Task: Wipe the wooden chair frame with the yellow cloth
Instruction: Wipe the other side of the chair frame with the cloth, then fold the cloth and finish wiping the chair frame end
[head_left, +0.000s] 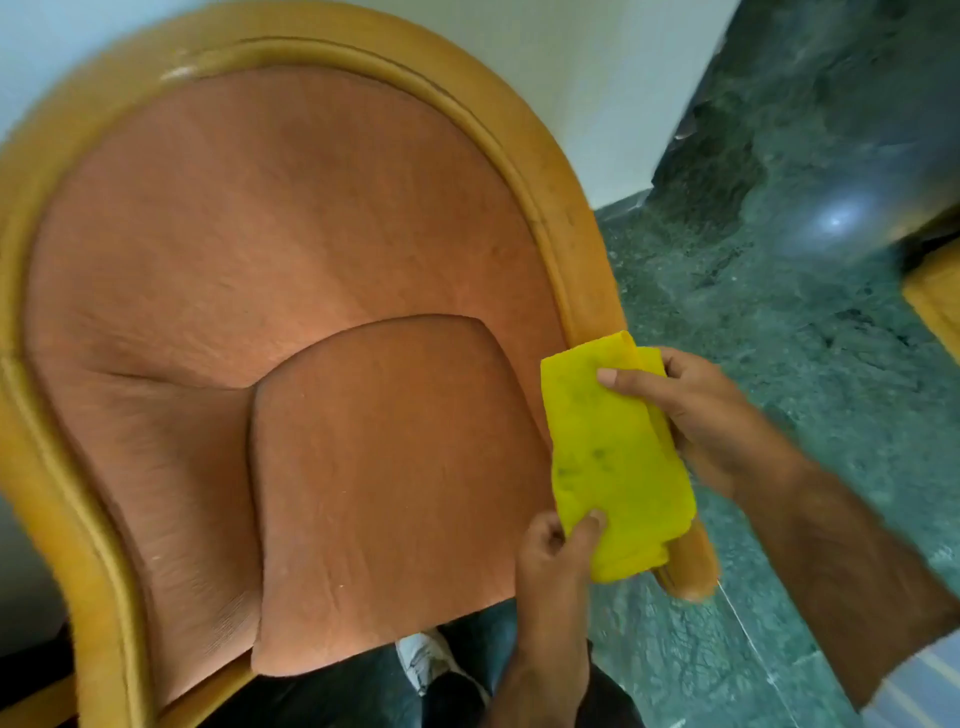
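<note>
A folded yellow cloth (615, 457) with a few dark smudges lies over the right arm of the wooden chair frame (566, 208). My right hand (696, 410) grips the cloth's upper end, thumb on top. My left hand (558, 551) pinches its lower edge between thumb and fingers. The rounded end of the chair's right arm (691, 569) sticks out below the cloth. The frame curves in an arch around the orange upholstered back (270, 218) and seat cushion (395, 488).
Dark green marble floor (779, 374) spreads to the right of the chair. A pale wall (597, 78) stands behind it. Another piece of wooden furniture (935, 306) shows at the right edge. My leg and shoe (421, 660) are below the seat.
</note>
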